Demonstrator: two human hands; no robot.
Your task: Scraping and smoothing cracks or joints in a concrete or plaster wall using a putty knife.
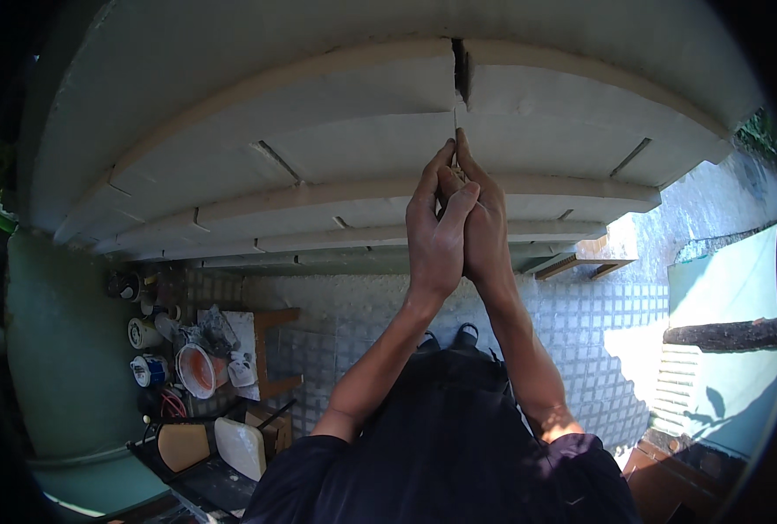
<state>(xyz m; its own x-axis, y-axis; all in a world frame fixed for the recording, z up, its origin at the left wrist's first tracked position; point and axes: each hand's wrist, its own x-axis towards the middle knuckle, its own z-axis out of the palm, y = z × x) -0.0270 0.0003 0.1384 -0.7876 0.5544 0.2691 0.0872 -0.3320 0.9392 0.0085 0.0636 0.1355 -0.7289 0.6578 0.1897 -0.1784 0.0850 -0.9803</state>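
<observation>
My left hand [432,227] and my right hand [484,223] are raised and pressed together, fingers closed and pointing up, at a vertical seam in a pale stepped board structure [362,148]. Their fingertips meet at the seam, just below a dark, rough-edged gap [460,70]. A little pale material shows between the thumbs and fingers, but what it is, and whether both hands grip it, is hidden. Several short dark slots [279,162] cut the board's faces on either side.
At lower left stand several buckets [144,332], a reddish-stained tub [198,371], a wooden table [279,384] with crumpled plastic, and chairs [238,445]. My feet are on tiled flooring [580,349]. A wooden piece [580,262] and sunlit light-green walls [720,279] lie to the right.
</observation>
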